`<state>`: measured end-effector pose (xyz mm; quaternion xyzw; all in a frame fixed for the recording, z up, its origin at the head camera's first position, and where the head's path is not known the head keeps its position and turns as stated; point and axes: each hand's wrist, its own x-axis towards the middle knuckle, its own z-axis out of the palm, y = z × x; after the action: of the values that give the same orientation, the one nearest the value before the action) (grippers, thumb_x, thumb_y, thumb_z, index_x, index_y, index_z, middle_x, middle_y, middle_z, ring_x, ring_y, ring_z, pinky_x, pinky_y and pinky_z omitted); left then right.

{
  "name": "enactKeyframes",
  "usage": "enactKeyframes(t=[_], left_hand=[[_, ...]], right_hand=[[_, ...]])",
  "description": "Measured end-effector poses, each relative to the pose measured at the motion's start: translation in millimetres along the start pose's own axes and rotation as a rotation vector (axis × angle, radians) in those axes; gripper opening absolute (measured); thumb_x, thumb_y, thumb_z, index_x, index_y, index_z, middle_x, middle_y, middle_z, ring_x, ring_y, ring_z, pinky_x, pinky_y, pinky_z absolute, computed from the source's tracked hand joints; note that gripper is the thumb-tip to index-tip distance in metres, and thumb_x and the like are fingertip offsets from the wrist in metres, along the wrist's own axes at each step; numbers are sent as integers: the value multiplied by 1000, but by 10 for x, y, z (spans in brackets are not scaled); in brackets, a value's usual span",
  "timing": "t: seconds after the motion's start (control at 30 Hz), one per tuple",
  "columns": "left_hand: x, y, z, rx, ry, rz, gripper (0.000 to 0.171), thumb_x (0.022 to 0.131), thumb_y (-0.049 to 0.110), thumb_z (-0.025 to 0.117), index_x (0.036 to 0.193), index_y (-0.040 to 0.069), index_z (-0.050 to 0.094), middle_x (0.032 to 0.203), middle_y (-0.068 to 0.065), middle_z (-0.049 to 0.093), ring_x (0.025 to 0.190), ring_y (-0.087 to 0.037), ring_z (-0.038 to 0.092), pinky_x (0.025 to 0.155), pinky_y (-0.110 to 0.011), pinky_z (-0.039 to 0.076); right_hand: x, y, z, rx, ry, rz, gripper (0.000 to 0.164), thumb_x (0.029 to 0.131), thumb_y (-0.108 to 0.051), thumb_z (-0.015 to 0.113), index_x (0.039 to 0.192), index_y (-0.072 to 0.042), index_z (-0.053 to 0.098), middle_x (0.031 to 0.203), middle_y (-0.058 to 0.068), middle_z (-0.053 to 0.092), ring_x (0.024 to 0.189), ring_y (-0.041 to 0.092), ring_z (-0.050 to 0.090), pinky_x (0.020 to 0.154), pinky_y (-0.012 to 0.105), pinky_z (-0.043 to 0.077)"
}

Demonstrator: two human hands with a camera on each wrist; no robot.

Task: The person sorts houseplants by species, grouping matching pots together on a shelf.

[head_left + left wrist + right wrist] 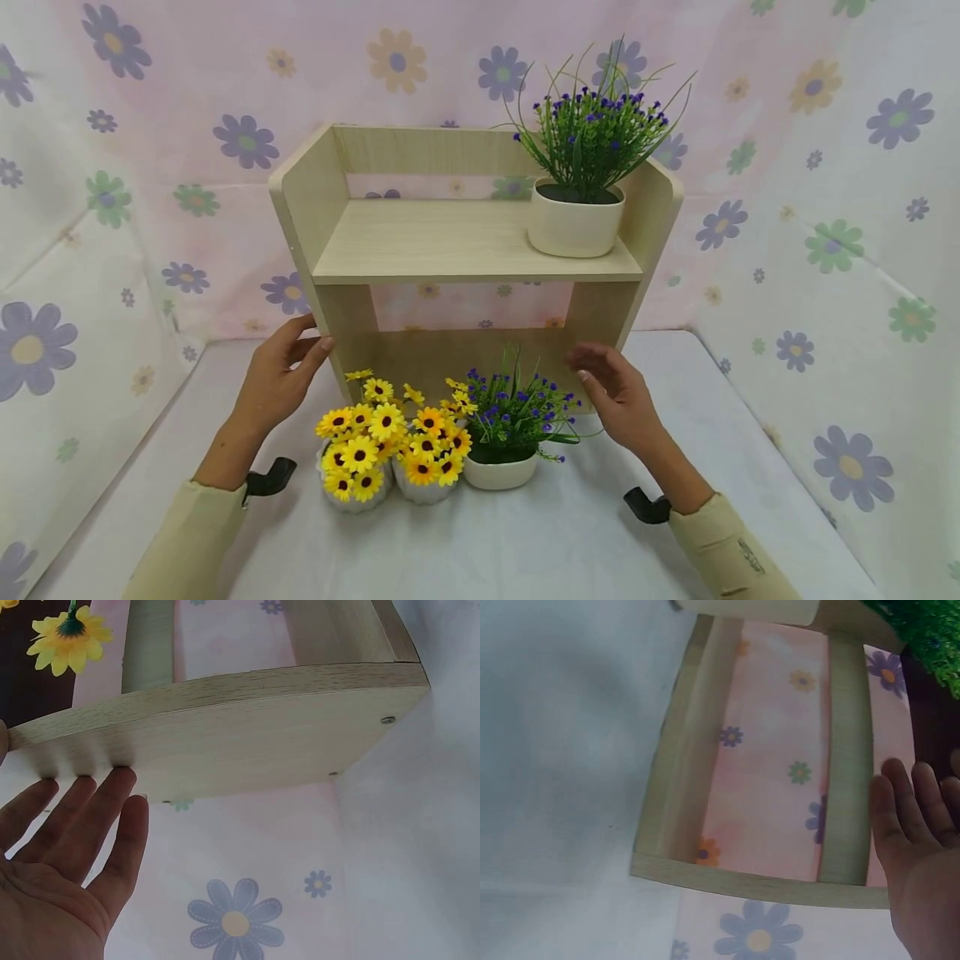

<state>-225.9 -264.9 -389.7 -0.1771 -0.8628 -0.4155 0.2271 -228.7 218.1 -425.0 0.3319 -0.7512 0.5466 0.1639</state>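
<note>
A pale wooden two-tier shelf [435, 242] stands upright at the back of the table. My left hand [276, 382] holds the front edge of its left side panel [247, 739], fingertips on the outer face and thumb at the edge. Near the right side panel, my right hand [618, 398] is raised with its fingers extended, holding nothing. On the upper board sits a purple-flowered plant in a cream pot [573, 221], at the right end. Before the shelf stand two pots of yellow daisies [360, 450] [431, 450] and another purple-flowered plant [510, 417] in a cream pot.
A white cloth [540, 542] covers the table. Flower-print fabric [187, 150] hangs behind the shelf and along both sides. The three front pots stand in a row between my hands, close to the shelf's lower opening.
</note>
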Motion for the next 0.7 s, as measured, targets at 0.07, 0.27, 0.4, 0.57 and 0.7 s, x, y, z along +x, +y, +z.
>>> enactKeyframes(t=[0.07,0.27,0.4,0.57,0.7], left_hand=[[0,-1,1,3,0,-1,52,109,17,63,159,14,49,150,-15,60,123,-42,68,94,-4,45],[3,-7,4,2,-3,-5,53,109,17,62,160,16,47,150,-15,59,124,-42,68,94,-4,44],[6,-5,5,1,-5,-5,54,109,17,62,161,16,47,150,-15,59,124,-42,68,94,-3,44],[8,-6,4,-1,-4,-11,54,109,17,62,161,16,47,150,-15,59,125,-43,68,94,-3,43],[6,-11,9,-6,-4,-10,54,109,17,62,161,16,47,150,-15,60,124,-43,68,94,-3,44]], right_hand=[[-21,64,16,7,-55,-3,42,104,14,54,144,3,53,135,17,64,125,25,66,105,26,55],[-78,204,71,47,-193,3,63,88,31,48,147,13,47,139,30,58,129,21,63,110,26,51],[-121,230,88,-26,-256,88,69,85,29,52,150,10,46,148,31,54,135,24,59,113,26,48],[-162,234,112,-44,-389,231,81,81,27,59,156,-1,46,158,19,49,146,41,47,117,54,44],[-214,215,124,-65,-486,340,73,88,9,71,156,-6,46,158,16,45,149,42,41,119,64,39]])
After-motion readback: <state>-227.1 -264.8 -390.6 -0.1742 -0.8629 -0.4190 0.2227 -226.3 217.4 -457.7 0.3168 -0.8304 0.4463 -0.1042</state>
